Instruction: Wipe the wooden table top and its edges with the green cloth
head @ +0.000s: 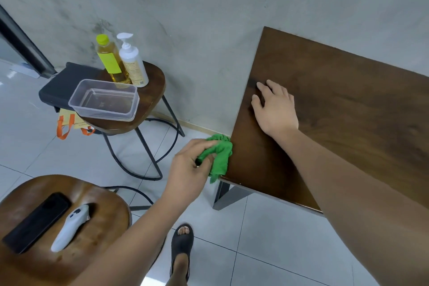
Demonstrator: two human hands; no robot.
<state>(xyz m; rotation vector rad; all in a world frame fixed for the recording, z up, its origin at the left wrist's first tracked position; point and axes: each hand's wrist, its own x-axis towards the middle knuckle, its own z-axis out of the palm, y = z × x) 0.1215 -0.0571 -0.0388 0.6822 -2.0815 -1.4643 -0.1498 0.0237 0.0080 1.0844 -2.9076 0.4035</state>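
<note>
The dark wooden table top [348,109] fills the right side and stands against the grey wall. My left hand [190,165] grips the bunched green cloth [220,155] and presses it against the table's left side edge, close to the near corner. My right hand [276,107] lies flat on the table top near that same edge, fingers spread, holding nothing.
A wooden stool [151,93] at the left carries a yellow bottle [111,60], a white pump bottle [133,62] and a clear plastic tub [104,100]. A nearer stool [99,220] holds a black phone [37,220] and a white controller [69,227]. My sandalled foot [182,248] stands on the tiled floor.
</note>
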